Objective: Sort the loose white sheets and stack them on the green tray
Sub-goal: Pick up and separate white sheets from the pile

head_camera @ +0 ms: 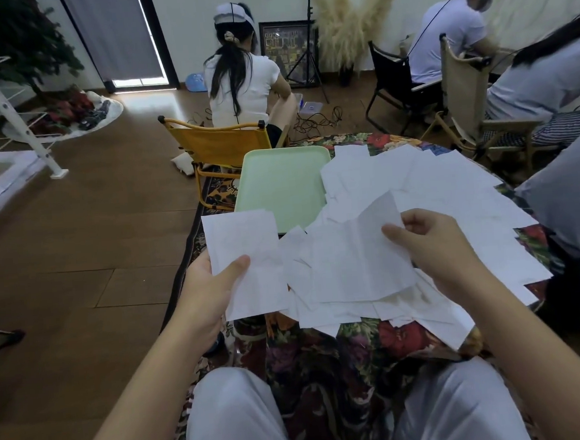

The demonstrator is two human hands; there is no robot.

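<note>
My left hand [207,287] grips a white sheet [246,257] by its lower left edge, thumb on top, holding it up at the table's left side. My right hand [434,244] pinches another white sheet [360,259] near its upper right corner, lifted above the heap. Many loose white sheets [451,191] lie scattered and overlapping across the floral tablecloth. The pale green tray [282,182] sits at the far left of the table with nothing on it; its near edge is partly hidden by the sheet in my left hand.
The round table has a floral cloth [326,361] and my knees are under its near edge. An orange folding chair [218,145] stands just beyond the tray. Other seated people work behind it and at the right; one person's sleeve [569,207] is beside the table's right edge.
</note>
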